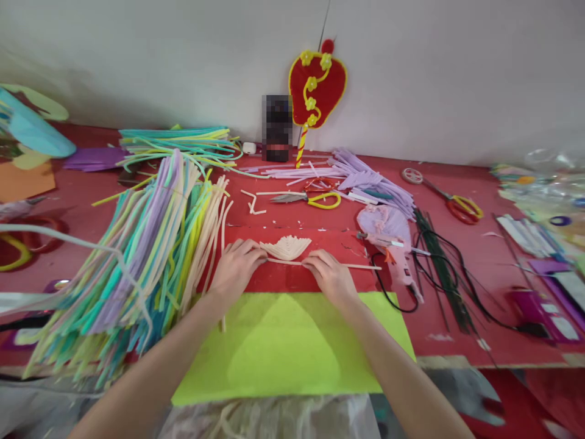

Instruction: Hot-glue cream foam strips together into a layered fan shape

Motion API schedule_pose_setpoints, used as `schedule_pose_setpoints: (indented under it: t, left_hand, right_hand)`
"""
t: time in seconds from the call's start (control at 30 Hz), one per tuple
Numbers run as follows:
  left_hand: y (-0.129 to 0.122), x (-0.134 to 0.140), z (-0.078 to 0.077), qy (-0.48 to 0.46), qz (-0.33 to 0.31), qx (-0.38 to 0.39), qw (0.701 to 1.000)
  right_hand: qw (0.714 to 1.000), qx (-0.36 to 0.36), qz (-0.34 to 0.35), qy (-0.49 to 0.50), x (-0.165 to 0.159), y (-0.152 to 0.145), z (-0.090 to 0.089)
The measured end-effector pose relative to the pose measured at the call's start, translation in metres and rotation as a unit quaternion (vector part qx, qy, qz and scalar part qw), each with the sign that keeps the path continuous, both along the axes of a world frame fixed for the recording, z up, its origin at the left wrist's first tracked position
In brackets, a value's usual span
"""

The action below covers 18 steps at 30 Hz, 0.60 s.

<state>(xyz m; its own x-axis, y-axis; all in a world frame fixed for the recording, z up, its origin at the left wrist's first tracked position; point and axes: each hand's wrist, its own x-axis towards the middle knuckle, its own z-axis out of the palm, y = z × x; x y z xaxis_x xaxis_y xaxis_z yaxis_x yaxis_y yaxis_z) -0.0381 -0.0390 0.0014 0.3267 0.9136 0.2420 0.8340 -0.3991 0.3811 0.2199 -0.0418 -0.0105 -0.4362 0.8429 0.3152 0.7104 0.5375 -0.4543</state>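
A cream pipe cleaner [292, 262] lies stretched sideways between my two hands, its free end running out to the right. At its left end, the fingers of my left hand [238, 262] are pinched together on it. My right hand [329, 273] pinches it farther right, thumb and fingers closed. Just beyond the strand rests a cream fan-shaped piece [287, 247] built of bent pipe cleaners in layers. Below my hands a lime-green sheet [283, 341] covers the table's front edge, under both forearms.
Bundled coloured pipe cleaners [150, 244] fill the left side. Yellow-handled scissors [315, 198] lie beyond the fan piece. A pink glue gun [397, 253] with a black cord sits to the right, near green stems [443, 274]. A red fan ornament [317, 88] stands by the wall.
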Motion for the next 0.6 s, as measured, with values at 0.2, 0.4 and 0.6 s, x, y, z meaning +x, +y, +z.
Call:
schedule_pose_setpoints:
  t: [0.2, 0.4, 0.6]
  left_hand:
    - [-0.003, 0.000, 0.001, 0.014, -0.042, -0.005, 0.999]
    - [-0.021, 0.028, 0.004, 0.027, -0.064, -0.044, 0.997]
    - [-0.011, 0.038, 0.010, 0.081, -0.090, -0.051, 0.991]
  right_hand:
    - [1.000, 0.008, 0.015, 0.008, 0.002, 0.000, -0.003]
    - [1.000, 0.000, 0.004, 0.006, 0.003, -0.001, -0.005]
    - [1.000, 0.012, 0.018, 0.006, 0.004, 0.002, 0.000]
